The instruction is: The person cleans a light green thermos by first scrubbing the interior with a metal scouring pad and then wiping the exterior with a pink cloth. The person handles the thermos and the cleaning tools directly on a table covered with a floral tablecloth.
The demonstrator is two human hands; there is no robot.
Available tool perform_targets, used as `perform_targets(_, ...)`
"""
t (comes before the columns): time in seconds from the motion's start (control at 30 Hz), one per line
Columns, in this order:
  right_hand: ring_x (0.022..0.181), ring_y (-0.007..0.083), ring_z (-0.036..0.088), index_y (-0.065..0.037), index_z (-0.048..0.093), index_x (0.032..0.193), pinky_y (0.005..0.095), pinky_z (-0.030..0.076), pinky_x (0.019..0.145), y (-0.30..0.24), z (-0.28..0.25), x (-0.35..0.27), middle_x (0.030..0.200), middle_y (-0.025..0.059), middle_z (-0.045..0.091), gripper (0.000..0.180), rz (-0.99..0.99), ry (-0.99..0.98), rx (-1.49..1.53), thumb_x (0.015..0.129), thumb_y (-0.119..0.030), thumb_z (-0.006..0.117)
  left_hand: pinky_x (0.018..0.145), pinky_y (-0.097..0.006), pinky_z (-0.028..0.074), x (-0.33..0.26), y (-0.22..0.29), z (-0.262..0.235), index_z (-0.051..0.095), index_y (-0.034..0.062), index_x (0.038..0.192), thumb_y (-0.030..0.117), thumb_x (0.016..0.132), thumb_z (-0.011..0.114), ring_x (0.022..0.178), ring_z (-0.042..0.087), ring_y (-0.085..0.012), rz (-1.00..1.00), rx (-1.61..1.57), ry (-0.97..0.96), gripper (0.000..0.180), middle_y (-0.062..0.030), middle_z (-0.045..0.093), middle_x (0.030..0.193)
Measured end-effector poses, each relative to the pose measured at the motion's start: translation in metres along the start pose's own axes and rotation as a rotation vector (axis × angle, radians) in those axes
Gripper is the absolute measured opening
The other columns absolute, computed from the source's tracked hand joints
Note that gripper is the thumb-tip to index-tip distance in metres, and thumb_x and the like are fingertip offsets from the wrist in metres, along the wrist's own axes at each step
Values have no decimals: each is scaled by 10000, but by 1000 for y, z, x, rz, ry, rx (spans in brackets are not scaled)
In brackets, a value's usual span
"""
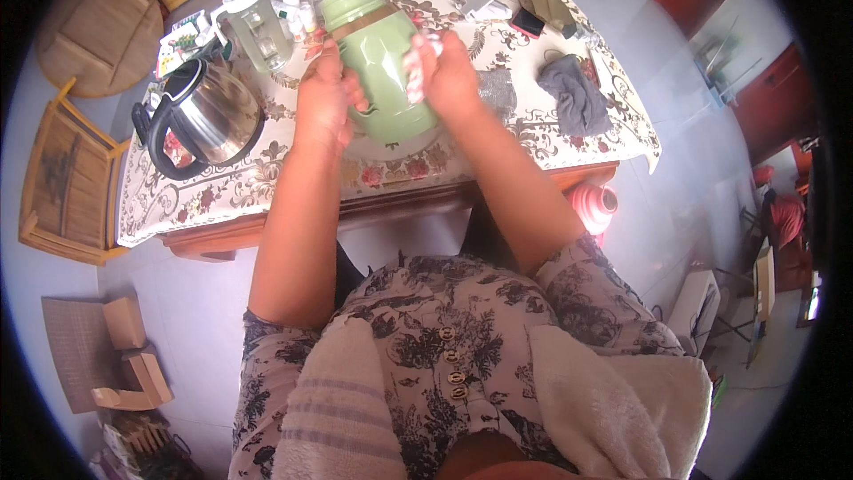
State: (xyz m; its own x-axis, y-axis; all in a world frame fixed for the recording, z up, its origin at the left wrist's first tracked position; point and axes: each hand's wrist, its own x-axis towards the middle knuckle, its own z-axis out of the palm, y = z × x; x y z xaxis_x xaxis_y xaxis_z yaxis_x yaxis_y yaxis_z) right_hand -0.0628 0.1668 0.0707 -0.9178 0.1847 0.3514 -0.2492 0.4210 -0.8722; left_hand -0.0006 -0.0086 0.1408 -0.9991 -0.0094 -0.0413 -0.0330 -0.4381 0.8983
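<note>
A light green thermos flask point(384, 76) with a brown band below its pale top is tilted over the table's near edge, between my two hands. My left hand point(324, 98) is closed at the flask's left side, by its handle; the fingers are slightly blurred. On the other side, my right hand point(451, 76) presses a crumpled white and pinkish cloth point(414, 71) against the flask. Part of this cloth is hidden by the fingers. Nearest to my left hand stand a steel kettle point(222, 116) with a black handle and a clear pitcher point(258, 34) with a white lid.
A patterned tablecloth point(240, 182) covers the table. Toward its right lie a grey cloth point(573, 93), a dark phone-like object point(527, 23) and a white object point(484, 4). A pink flask point(593, 202) stands below the right edge. Wooden chairs point(67, 182) stand left.
</note>
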Motion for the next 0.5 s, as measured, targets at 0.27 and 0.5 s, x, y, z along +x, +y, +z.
perform_targets(0.27, 1161, 439, 458, -48, 276, 1430, 439, 407, 983, -52, 18, -44, 1382, 315, 303, 776, -502, 157, -429, 833, -353, 665, 479, -280, 332, -7, 5, 19, 475, 50, 1035, 416, 957, 488, 519, 395, -102, 5, 27, 94, 374, 8, 430, 634)
perform_targets(0.5, 974, 197, 603, -69, 383, 1383, 302, 496, 850, 24, -17, -1, 1216, 150, 559, 589, 202, -289, 398, 908, -347, 592, 463, -260, 287, 12, 8, -18, 425, 102, 866, 384, 969, 483, 476, 279, -86, -39, -136, 39, 306, 53, 282, 581)
